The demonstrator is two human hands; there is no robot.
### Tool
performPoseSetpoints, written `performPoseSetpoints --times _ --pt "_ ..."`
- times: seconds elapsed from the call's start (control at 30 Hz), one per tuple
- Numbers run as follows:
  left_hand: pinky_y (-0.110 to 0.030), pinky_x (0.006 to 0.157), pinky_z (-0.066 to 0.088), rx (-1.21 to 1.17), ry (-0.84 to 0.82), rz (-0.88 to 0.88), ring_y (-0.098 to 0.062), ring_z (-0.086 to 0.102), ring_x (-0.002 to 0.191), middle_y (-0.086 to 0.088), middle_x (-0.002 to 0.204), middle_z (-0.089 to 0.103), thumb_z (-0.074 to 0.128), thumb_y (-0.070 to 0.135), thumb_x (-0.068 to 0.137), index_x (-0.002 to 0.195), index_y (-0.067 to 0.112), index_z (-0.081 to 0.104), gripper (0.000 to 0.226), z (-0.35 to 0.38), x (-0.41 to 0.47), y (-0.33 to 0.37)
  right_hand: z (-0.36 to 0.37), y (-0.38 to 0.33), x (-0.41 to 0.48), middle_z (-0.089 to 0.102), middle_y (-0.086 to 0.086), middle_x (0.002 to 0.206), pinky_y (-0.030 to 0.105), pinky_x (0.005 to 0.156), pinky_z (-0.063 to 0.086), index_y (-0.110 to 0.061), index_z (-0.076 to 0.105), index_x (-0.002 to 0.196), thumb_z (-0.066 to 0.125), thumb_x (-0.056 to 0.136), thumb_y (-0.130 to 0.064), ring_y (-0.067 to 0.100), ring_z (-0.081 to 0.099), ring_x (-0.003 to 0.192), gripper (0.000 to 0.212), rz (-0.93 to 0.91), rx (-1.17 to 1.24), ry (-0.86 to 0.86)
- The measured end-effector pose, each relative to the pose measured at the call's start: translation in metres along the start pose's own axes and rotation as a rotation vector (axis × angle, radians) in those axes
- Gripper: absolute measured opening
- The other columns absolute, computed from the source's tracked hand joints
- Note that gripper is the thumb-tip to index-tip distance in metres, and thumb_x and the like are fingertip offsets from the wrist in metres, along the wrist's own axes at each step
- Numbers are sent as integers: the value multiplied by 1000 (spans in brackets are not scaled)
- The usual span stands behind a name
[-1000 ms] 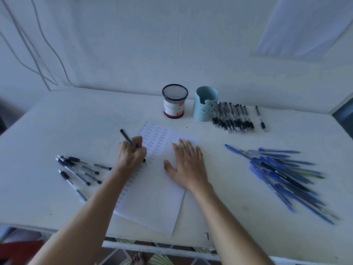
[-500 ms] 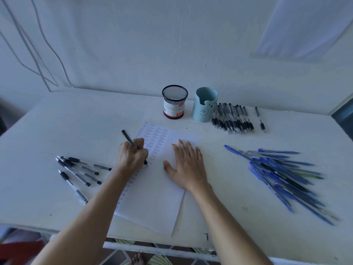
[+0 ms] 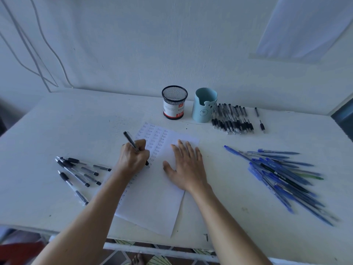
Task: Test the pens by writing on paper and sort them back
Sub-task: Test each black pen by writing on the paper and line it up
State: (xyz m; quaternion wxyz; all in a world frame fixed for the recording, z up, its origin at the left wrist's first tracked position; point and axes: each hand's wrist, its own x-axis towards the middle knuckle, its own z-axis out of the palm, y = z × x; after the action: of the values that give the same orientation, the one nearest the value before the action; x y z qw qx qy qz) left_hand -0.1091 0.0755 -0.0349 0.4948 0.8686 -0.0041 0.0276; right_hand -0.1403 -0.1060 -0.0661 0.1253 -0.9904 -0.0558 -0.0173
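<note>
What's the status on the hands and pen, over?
Left hand grips pen, tip on paper. Right hand flat on paper. Nothing in the way.

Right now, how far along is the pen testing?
Done: "test" columns part-fill the paper. In hand: the left hand writes with a black pen, the right hand flattens the sheet. Left: neither the mesh cup nor the blue cup shows pens; the blue pens lie loose.

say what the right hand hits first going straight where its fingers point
Likely the black mesh cup, past the paper's far edge, though the right hand might slip between that and the blue holder.
</note>
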Motion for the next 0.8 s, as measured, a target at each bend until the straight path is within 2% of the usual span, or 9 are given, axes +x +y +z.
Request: performPoseSetpoints --times 0.23,0.37,0.47,0.53,0.6,0.7,0.8 --pt "-26 46 15 1 6 6 -11 17 54 7 56 18 50 1 62 57 20 21 34 1 1 -2 0 0 0 13 2 166 47 122 1 -23 26 153 6 80 -66 23 4 153 88 1 9 -7" --pt "-25 45 19 -3 7 4 -11 20 51 9 53 22 49 -10 65 56 18 25 38 2 4 -5 -1 0 0 14 2 166 48 121 0 -23 27 153 6 80 -66 24 4 153 88 2 23 -5" --pt "-24 45 30 -188 7 -35 -15 33 50 3 52 34 55 -1 64 57 15 39 23 -3 8 -8 -3 -1 0 12 1 166 47 122 -1 -24 25 154 4 78 -67 22 3 153 90 3 16 -21" --pt "-25 44 34 -371 11 -60 -19 39 47 2 51 39 57 7 69 76 11 56 8 -6 11 -12 -4 -1 0 12 1 166 47 122 -1 -24 25 154 4 78 -67 22 3 153 91 2 11 -24" --pt "-23 42 31 -460 17 -38 -18 36 40 2 47 39 57 20 82 97 13 57 16 -6 14 -15 -5 -1 0 12 1 166 47 122 -1 -24 25 154 4 77 -68 22 3 153 91 4 15 -31" --pt "-25 41 31 -496 59 -35 -19 35 33 -2 43 43 54 50 95 106 19 54 33 -6 17 -13 -5 -1 0 14 0 166 47 122 0 -24 27 153 5 77 -68 22 5 153 90 8 15 -25" --pt "-24 41 31 -440 49 -44 -16 37 34 0 42 43 41 45 105 112 17 60 35 -5 18 -14 -6 -1 -1 16 0 166 46 122 0 -25 28 153 7 77 -68 21 6 153 90 11 34 -24"
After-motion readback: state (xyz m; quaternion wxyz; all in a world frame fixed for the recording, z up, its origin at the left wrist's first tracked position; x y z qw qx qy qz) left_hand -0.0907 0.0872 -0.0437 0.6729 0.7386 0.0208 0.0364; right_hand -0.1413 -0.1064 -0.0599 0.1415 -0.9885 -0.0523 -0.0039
